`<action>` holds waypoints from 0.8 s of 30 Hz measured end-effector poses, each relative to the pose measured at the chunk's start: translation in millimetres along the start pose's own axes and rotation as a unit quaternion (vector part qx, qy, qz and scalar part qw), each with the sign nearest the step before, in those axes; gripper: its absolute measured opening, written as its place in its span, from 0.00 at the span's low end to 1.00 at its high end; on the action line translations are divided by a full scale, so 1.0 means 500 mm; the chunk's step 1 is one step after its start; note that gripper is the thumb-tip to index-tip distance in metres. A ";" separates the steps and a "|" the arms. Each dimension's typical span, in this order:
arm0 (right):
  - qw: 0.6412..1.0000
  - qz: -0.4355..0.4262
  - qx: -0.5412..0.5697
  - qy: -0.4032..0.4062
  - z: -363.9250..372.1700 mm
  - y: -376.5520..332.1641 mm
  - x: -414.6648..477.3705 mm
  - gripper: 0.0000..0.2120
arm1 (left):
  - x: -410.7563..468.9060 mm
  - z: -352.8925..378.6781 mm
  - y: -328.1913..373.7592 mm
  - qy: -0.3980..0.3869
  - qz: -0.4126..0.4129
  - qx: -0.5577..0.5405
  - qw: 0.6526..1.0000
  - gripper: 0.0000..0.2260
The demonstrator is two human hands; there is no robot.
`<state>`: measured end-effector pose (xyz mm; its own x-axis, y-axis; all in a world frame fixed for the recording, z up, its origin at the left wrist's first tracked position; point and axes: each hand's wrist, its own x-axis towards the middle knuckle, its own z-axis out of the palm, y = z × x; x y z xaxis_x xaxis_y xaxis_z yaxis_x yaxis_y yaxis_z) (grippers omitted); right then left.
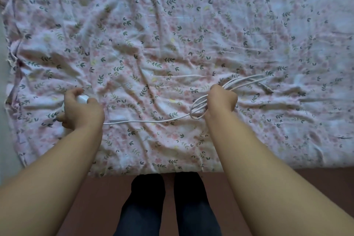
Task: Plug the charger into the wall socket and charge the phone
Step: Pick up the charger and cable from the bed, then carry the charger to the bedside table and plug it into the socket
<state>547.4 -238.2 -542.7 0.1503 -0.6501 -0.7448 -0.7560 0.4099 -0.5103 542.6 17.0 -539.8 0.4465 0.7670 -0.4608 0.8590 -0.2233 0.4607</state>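
Observation:
My left hand (pixel 81 110) is closed around a white charger plug (pixel 82 99), of which only the rounded top shows between thumb and fingers. A thin white cable (pixel 153 120) runs from under that hand across the bed to my right hand (pixel 222 101). My right hand grips a bundle of looped cable (pixel 199 107); more loops stick out past it to the right (pixel 249 80) and lie on the sheet. No phone and no wall socket are in view.
Both hands work over a bed covered with a rumpled pink floral sheet (pixel 172 34). Its front edge (pixel 153 171) is just before my legs (pixel 168 207), which stand on a brown floor. A pale wall or floor strip runs along the left (pixel 3 101).

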 end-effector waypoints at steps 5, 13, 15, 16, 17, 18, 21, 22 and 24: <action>0.989 0.056 0.107 -0.081 -0.062 -0.021 -0.069 0.04 | -0.052 -0.036 0.027 -0.051 0.132 -0.043 0.989 0.16; 0.964 0.100 0.221 -0.105 -0.216 -0.048 -0.187 0.09 | -0.215 -0.149 0.124 -0.225 0.307 -0.043 0.924 0.19; 0.958 0.109 0.245 -0.105 -0.261 -0.054 -0.223 0.10 | -0.269 -0.191 0.156 -0.282 0.329 -0.068 0.899 0.20; 0.955 0.111 0.255 -0.104 -0.285 -0.057 -0.243 0.09 | -0.297 -0.213 0.172 -0.310 0.333 -0.082 0.887 0.22; 0.952 0.112 0.265 -0.103 -0.311 -0.062 -0.265 0.09 | -0.324 -0.236 0.188 -0.334 0.334 -0.091 0.877 0.24; 0.949 0.111 0.275 -0.102 -0.337 -0.068 -0.290 0.08 | -0.349 -0.261 0.202 -0.352 0.335 -0.098 0.868 0.28; 0.937 0.111 0.316 -0.094 -0.416 -0.088 -0.369 0.06 | -0.422 -0.339 0.239 -0.395 0.344 -0.124 0.843 0.37; 0.933 0.110 0.330 -0.089 -0.443 -0.094 -0.395 0.06 | -0.447 -0.365 0.249 -0.411 0.345 -0.131 0.834 0.38; 0.925 0.104 0.357 -0.078 -0.500 -0.105 -0.446 0.06 | -0.498 -0.415 0.267 -0.440 0.340 -0.140 0.819 0.39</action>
<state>394.3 -275.0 -242.4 0.1818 -0.4323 -0.8832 -0.1735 0.8700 -0.4615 494.0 -79.2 -206.1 0.9111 -0.2358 -0.3382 0.3017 -0.1779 0.9367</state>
